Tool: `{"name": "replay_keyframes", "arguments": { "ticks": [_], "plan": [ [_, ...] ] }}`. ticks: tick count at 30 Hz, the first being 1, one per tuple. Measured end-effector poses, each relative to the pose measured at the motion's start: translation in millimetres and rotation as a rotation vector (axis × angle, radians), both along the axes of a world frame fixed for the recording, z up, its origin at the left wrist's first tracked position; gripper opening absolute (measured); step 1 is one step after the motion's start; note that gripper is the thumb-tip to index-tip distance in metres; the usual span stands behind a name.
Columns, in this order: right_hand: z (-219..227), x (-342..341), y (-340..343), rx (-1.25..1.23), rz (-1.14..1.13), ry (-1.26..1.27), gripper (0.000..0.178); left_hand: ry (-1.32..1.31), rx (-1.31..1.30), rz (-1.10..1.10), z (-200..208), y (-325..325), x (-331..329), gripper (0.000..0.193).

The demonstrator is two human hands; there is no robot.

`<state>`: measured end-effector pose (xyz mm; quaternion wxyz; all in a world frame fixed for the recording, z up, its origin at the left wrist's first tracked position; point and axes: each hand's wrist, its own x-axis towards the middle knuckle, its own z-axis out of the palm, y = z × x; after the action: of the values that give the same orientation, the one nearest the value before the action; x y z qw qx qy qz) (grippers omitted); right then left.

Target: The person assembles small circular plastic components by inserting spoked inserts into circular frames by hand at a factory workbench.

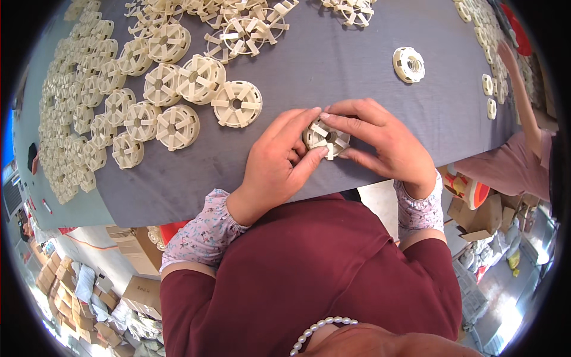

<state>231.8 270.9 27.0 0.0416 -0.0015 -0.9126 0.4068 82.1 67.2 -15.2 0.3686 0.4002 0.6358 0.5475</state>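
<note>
Near the table's front edge, both my hands close round one cream plastic wheel-shaped part (326, 136) with spoke-like tabs. My left hand (279, 156) grips its left side, thumb on the lower face and index finger at the upper rim. On the opposite side, my right hand (383, 140) holds it with fingers over the top and thumb at the lower right. Fingers hide part of its rim. Left of my hands, the nearest finished-looking round part (237, 104) lies flat. Beyond my right hand sits a single round cream ring (409, 65) without spread tabs.
Several rows of similar round parts (178, 127) cover the table's left side. Loose spoked pieces (247, 35) are heaped at the back, with another small pile (351, 9) beside them. At right, a co-worker's arm (523, 95) reaches over the table. Cardboard boxes (143, 294) stand below.
</note>
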Motion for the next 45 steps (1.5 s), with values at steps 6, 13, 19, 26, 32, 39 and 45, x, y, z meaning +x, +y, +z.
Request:
{"name": "replay_keyframes", "arguments": {
  "ticks": [6, 13, 19, 26, 32, 39, 45],
  "plan": [
    [-21, 16, -19, 0.295, 0.037, -0.011, 0.072, 0.052, -0.034, -0.007, 4, 2, -1, 0.063],
    [-16, 18, -17, 0.184, -0.026, -0.111, 0.092, 0.367, 0.028, -0.11, 0, -2, -4, 0.079],
    [-50, -70, 64, 0.442, -0.735, 0.376, 0.063, 0.663, -0.044, 0.297, 1, -8, -30, 0.073],
    [-19, -65, 89, 0.333, -0.669, 0.322, 0.069, 0.711, 0.1, 0.198, 15, 7, -17, 0.057],
    [-44, -17, 160, 0.089, -0.887, 0.473, 0.066, 0.681, 0.175, -0.089, 4, 119, 25, 0.068],
    [-55, 22, 176, -0.287, -0.962, 0.378, 0.073, 0.778, 0.001, -0.046, -6, 211, 50, 0.087],
    [-31, 39, 136, -0.264, -0.813, 0.581, 0.072, 0.716, 0.026, -0.175, -9, 159, 30, 0.083]
  ]
}}
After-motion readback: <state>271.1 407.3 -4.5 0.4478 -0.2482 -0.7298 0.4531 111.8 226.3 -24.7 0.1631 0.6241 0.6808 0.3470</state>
